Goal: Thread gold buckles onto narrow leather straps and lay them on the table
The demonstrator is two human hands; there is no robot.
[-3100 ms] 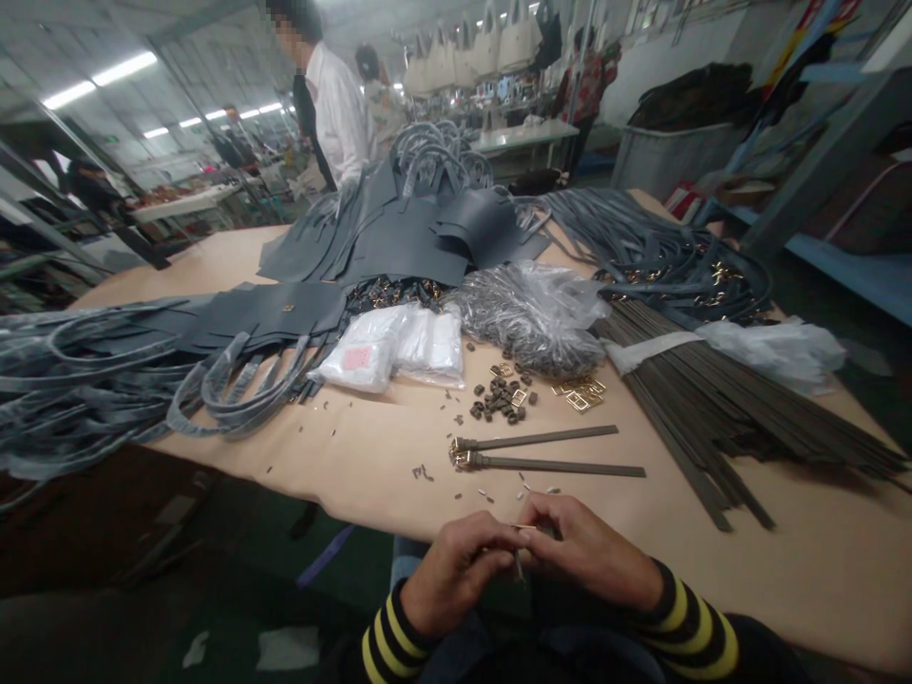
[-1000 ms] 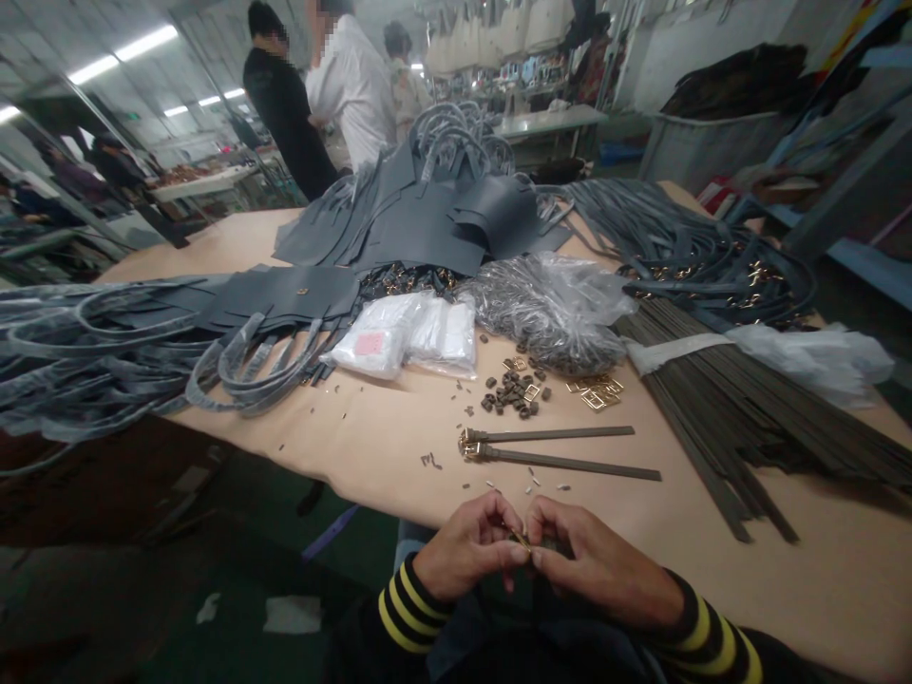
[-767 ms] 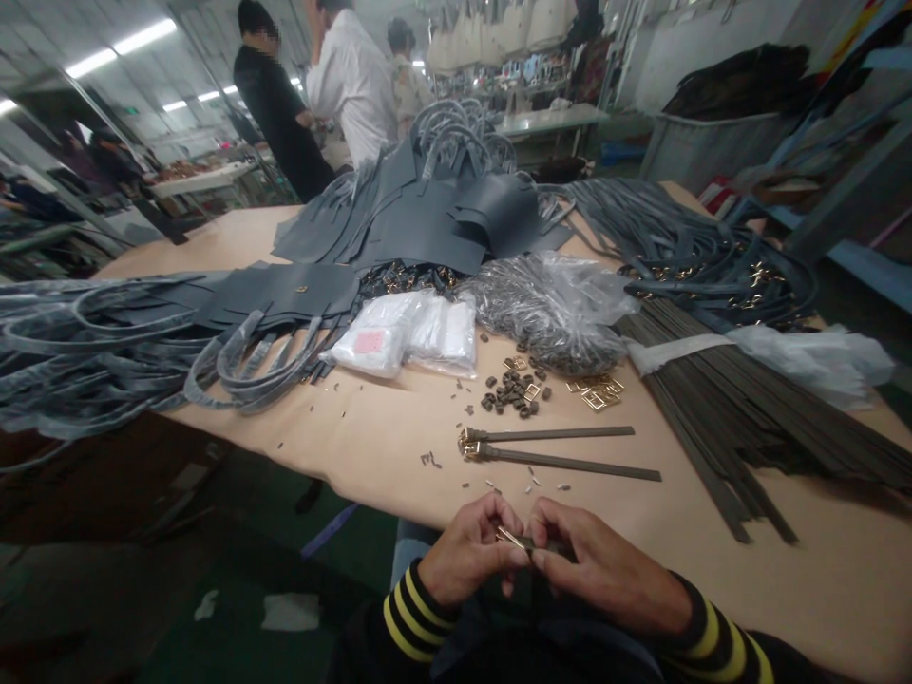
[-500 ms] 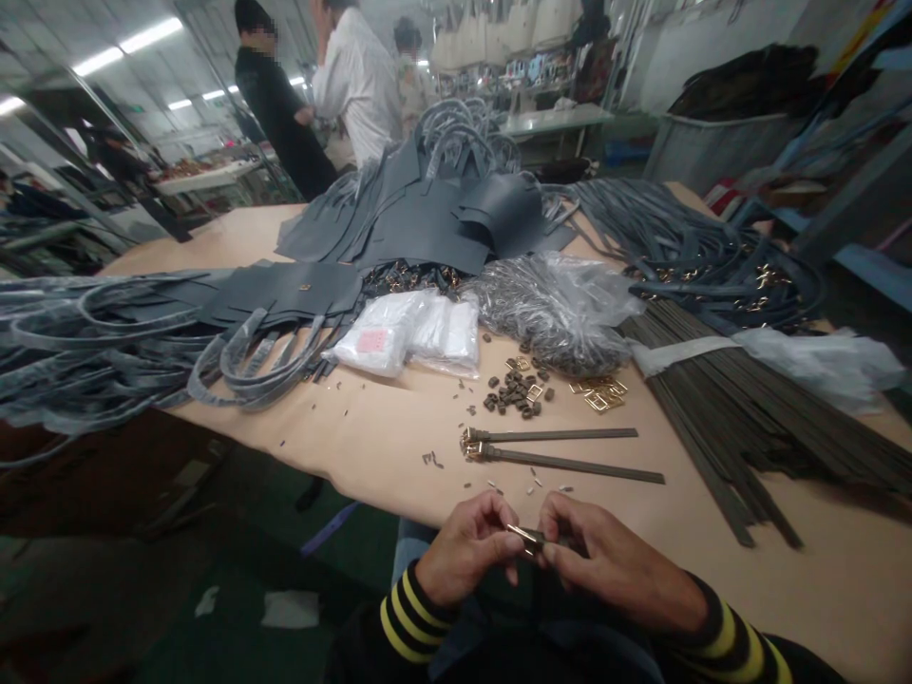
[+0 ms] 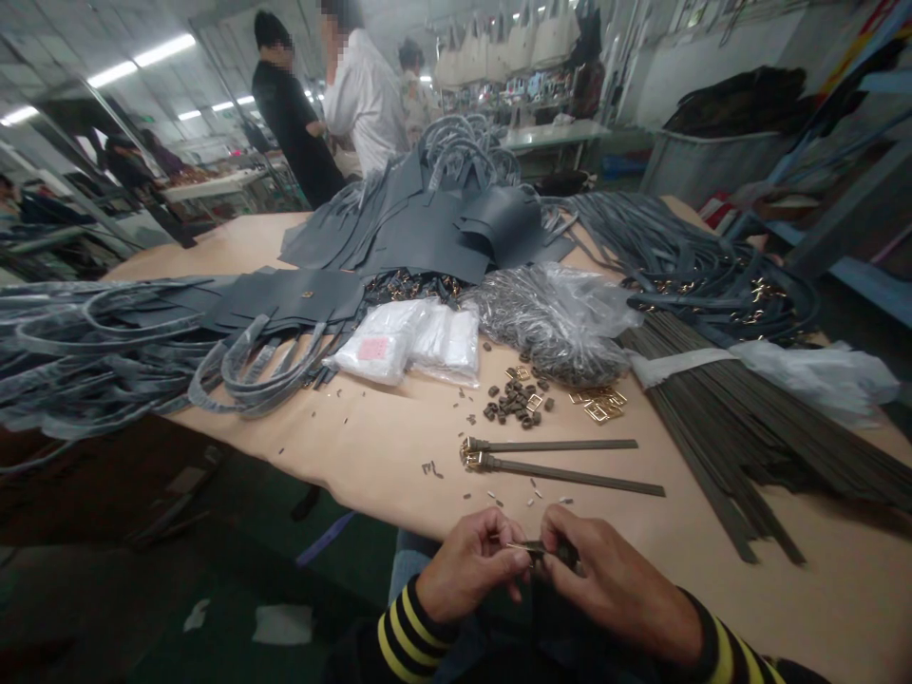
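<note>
My left hand pinches a gold buckle at the table's front edge. Close beside it, my right hand is closed on a dark strap that meets the buckle; part of the strap is hidden by the fingers. Beyond my hands lie two olive straps with gold buckles at their left ends. Past them are a pile of small dark loops and several loose gold buckles. Tiny pieces are scattered on the table.
The brown table also bears white plastic packets, a clear bag, grey leather pieces, wrapped handles and a bundle of olive strips. Two people stand beyond the table, with another farther back.
The buckle between my hands has tilted flatter, and my hands sit slightly lower in view. The whole scene has shifted a little downward.
</note>
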